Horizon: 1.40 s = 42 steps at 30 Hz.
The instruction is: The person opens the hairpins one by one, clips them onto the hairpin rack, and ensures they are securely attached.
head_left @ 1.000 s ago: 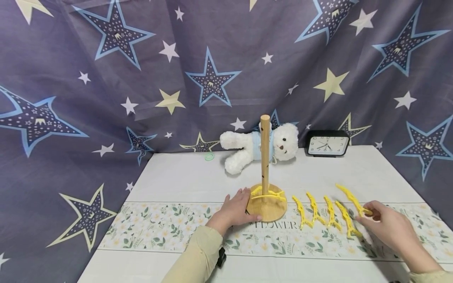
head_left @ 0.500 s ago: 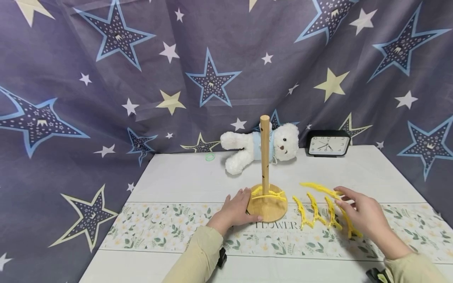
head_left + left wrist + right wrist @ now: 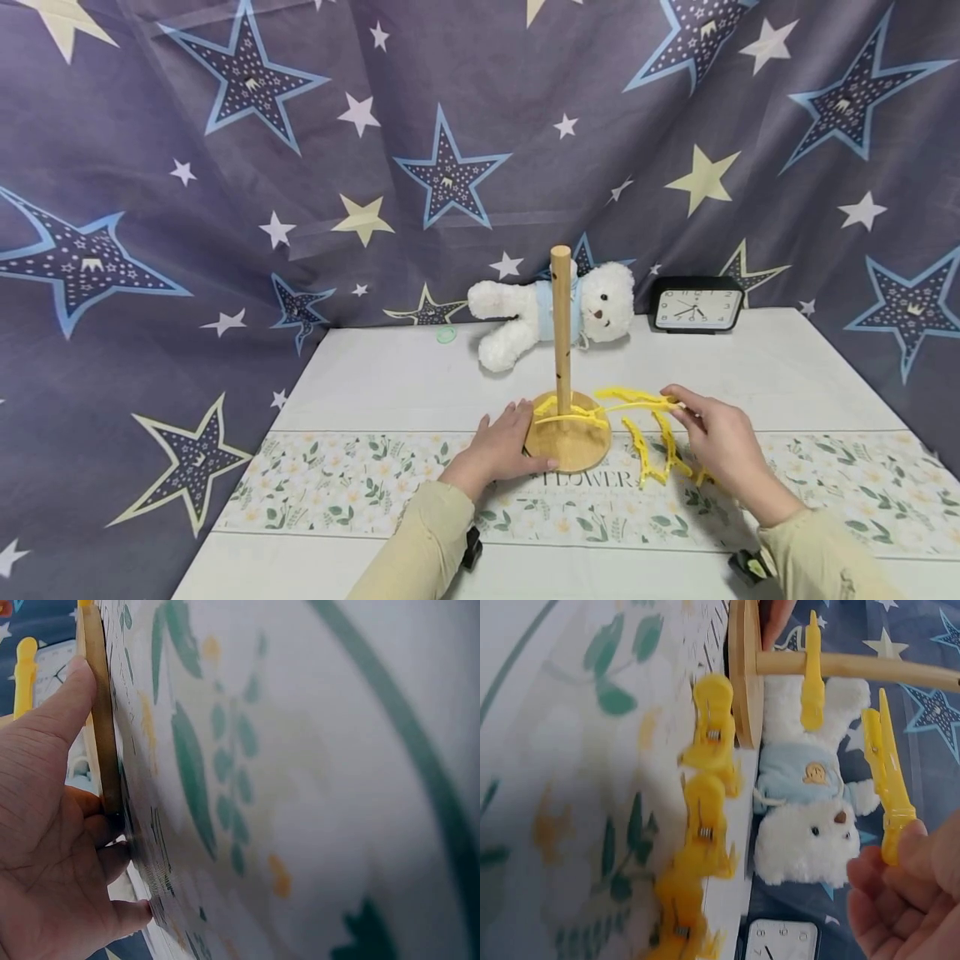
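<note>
A wooden stand has a round base and an upright pole. My left hand grips the base's left rim, with its thumb along the edge. One yellow spring clip is around the lower pole, just above the base. My right hand pinches another long yellow clip by its handle end. That held clip points left, its open jaws close to the clip on the pole. Several more yellow clips lie in a row right of the base, partly hidden by my right hand.
A white plush bear in a blue top lies behind the stand. To its right stands a black desk clock. A green ring lies at the back left. The table has a floral printed runner, and a star-patterned curtain hangs behind.
My right hand has carried the clip left from beyond the row's right end to beside the stand, turning it nearly level. My left hand stays on the base.
</note>
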Tool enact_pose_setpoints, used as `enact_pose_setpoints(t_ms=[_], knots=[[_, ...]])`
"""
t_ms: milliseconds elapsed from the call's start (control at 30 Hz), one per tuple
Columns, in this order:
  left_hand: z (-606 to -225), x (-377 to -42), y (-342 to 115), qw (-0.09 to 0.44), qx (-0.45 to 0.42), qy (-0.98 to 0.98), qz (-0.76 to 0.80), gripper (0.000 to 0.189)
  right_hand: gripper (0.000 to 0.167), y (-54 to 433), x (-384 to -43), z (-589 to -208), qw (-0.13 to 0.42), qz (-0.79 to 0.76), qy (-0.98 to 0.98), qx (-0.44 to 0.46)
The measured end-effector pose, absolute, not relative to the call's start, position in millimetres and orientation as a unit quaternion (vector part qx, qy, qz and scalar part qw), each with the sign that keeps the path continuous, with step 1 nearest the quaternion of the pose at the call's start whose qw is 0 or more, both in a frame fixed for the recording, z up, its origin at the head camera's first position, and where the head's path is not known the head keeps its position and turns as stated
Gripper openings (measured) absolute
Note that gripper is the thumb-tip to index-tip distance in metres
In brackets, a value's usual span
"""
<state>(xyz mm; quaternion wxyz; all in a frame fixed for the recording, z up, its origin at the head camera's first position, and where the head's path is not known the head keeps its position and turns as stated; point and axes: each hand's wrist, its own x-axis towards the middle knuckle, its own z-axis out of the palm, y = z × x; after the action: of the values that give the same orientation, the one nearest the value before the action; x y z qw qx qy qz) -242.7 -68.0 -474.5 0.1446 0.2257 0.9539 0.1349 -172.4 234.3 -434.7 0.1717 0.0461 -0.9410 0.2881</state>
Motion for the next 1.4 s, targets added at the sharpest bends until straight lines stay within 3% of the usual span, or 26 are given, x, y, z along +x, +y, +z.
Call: enact_pose_setpoints(t_ms=[267, 700, 1267, 1400], knots=[[-472, -240, -68, 0.145, 0.227, 0.952, 0.144, 0.103, 0.026, 210, -188, -443, 0.214, 0.286, -0.932, 0.054], [-473, -241, -69, 0.144, 0.229, 0.953, 0.139, 0.102, 0.026, 178, -207, -454, 0.229, 0.269, -0.931, 0.087], [-473, -242, -68, 0.139, 0.228, 0.953, 0.141, 0.103, 0.029, 165, -210, -459, 0.210, 0.287, -0.928, 0.112], [-473, -242, -68, 0.140, 0.227, 0.953, 0.142, 0.105, 0.037, 168, -207, -460, 0.193, 0.294, -0.927, 0.129]])
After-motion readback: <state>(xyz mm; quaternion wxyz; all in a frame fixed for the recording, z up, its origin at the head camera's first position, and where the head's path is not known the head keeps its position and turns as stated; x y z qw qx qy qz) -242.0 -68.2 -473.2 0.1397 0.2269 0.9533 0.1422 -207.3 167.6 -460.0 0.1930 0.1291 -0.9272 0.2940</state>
